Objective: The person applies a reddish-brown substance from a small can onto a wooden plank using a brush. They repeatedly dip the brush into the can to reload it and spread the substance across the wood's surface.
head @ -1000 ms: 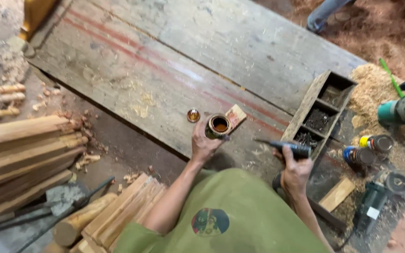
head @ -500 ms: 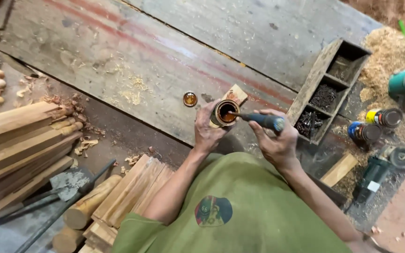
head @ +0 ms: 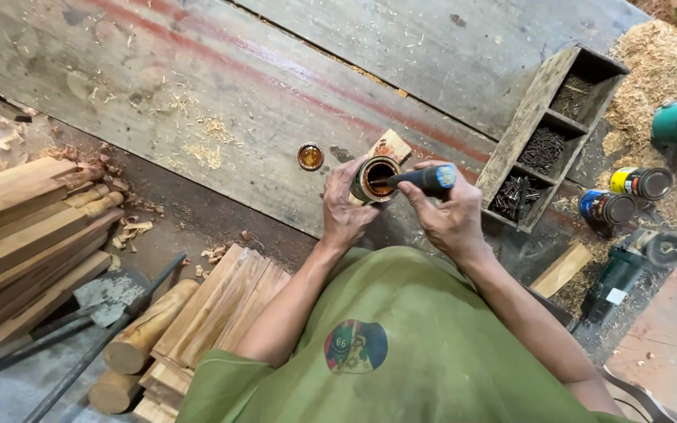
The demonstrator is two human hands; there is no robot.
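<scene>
garment: olive-green short-sleeved cotton T-shirt (head: 417, 345) | marking: round dark blue-and-green printed emblem with a red patch (head: 356, 345) on the chest | sleeves: end above the elbows | forearms, left hand (head: 348, 205), right hand (head: 450, 217): bare, no gloves

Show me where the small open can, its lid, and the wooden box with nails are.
small open can (head: 375, 177), head view, on its open mouth.
lid (head: 310, 157), head view, on its middle.
wooden box with nails (head: 528, 119), head view, on its left wall.

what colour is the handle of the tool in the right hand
Black with a light blue end cap, on the tool handle gripped by the right hand; head view.
</scene>
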